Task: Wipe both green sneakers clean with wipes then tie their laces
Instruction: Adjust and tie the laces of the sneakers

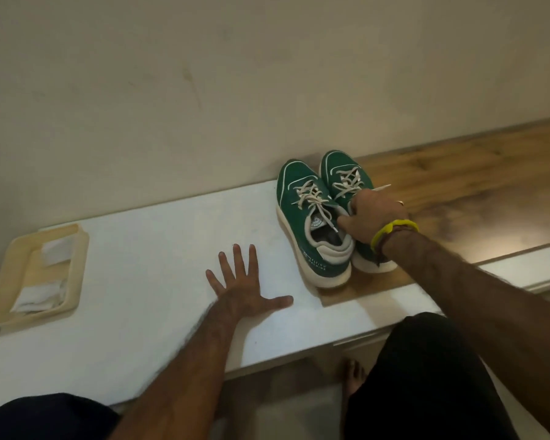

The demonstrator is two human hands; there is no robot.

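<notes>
Head view: both green sneakers (318, 217) stand side by side on the table (159, 236), toes to the wall, laces untied. Your right hand (373, 217) has its grip closed on the collars where the sneakers meet. Your left hand (242, 287) lies flat on the table, grip wide, left of the sneakers. Farther left of the sneakers, a beige tray (77, 249) holds white wipes (40, 296).

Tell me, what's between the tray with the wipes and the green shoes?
Only the left hand, lying flat with spread fingers on the white tabletop. The head view shows nothing else between the tray and the green sneakers.
</notes>
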